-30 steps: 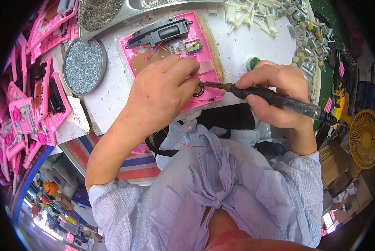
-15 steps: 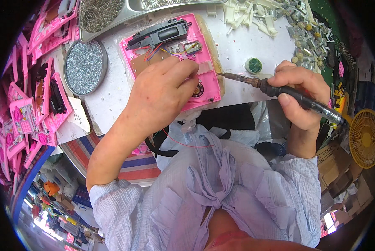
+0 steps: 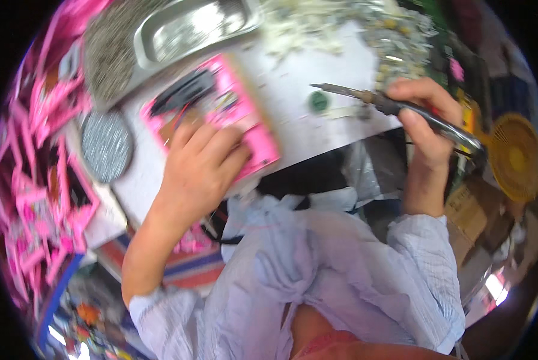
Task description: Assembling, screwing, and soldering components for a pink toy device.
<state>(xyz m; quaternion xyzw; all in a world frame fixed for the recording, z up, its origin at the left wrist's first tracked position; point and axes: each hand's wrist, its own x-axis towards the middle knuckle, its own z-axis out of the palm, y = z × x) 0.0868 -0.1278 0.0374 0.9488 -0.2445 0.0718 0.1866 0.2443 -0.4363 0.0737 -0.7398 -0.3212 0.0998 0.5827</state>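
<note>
White bench [image 3: 293, 114]: left hand [image 3: 200, 171] flat on pink casing [image 3: 227, 114], right hand [image 3: 422, 117] gripping soldering iron [image 3: 395, 108].

I see the person I am watching from above, dressed in a loose, pale blue shirt [image 3: 341, 264] of thin, crinkled fabric with fine stripes. Its sleeves are pushed up near the elbows, so both forearms are bare. The left hand [image 3: 200, 171] and the right hand [image 3: 425, 123] wear no gloves, rings or watch. The shirt front bunches in soft folds.
</note>
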